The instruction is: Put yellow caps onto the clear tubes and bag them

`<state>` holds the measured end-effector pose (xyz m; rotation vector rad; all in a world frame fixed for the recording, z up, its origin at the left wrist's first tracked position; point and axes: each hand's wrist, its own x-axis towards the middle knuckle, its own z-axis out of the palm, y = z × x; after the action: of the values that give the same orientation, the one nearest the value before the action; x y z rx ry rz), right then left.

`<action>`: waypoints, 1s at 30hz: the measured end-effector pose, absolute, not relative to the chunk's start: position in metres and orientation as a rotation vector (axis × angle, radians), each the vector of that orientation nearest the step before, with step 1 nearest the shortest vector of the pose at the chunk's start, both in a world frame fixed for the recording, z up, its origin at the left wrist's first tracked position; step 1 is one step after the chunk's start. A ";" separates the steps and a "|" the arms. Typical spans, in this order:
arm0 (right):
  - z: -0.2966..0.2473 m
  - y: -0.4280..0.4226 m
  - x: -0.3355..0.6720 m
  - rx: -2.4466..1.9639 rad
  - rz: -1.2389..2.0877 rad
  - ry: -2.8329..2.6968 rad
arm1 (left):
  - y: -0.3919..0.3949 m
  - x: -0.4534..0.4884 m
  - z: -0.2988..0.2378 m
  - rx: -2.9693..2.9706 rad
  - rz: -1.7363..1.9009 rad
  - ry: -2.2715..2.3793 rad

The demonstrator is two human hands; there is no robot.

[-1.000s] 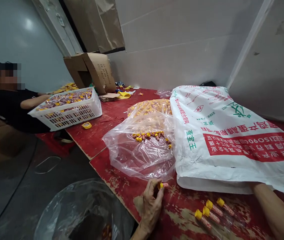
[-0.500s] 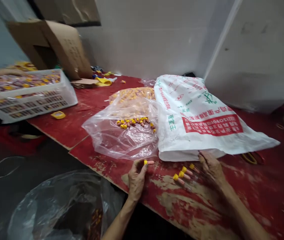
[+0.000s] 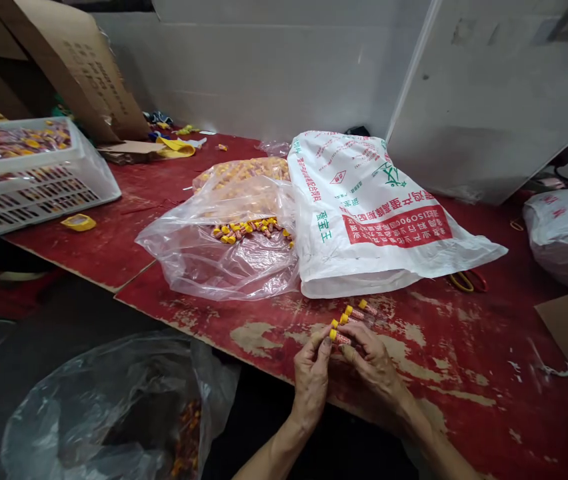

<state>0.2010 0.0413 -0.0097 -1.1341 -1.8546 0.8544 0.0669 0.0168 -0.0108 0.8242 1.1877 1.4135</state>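
Note:
My left hand (image 3: pixel 313 373) pinches the yellow-capped end of a small tube (image 3: pixel 340 337) with a reddish printed body. The fingers of my right hand (image 3: pixel 375 363) close on the same tube from the other side, so both hands meet just over the table's front edge. Right beyond my fingertips lie several more yellow-capped tubes (image 3: pixel 370 308) in a slanting row, partly covered by my right hand. A clear plastic bag (image 3: pixel 179 260) farther back on the left has many such tubes spilling at its mouth. Against it rests a white woven sack (image 3: pixel 334 260) with red and green print.
The red worn tabletop (image 3: pixel 454 360) carries a white crate (image 3: pixel 89 177) of similar pieces, a yellow tape ring (image 3: pixel 79 223), a cardboard box (image 3: pixel 77 73) and scissors (image 3: pixel 467 281). Below the front edge hangs a large clear bag (image 3: pixel 64 393). Another white bag (image 3: pixel 559 227) sits at right.
My right hand has come left from near the sack's lower edge, and my left hand has moved right with its tube, so they now meet. The view has shifted right; another person's hand has left view.

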 end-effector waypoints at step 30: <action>-0.044 0.245 0.325 -1.892 -0.531 -2.235 | 0.305 -0.046 -0.016 1.432 1.318 1.955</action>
<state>0.3249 0.2452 -0.0443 -1.8918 -2.2345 -0.5313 -0.0465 0.3045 -0.0162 1.4323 1.9549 1.3178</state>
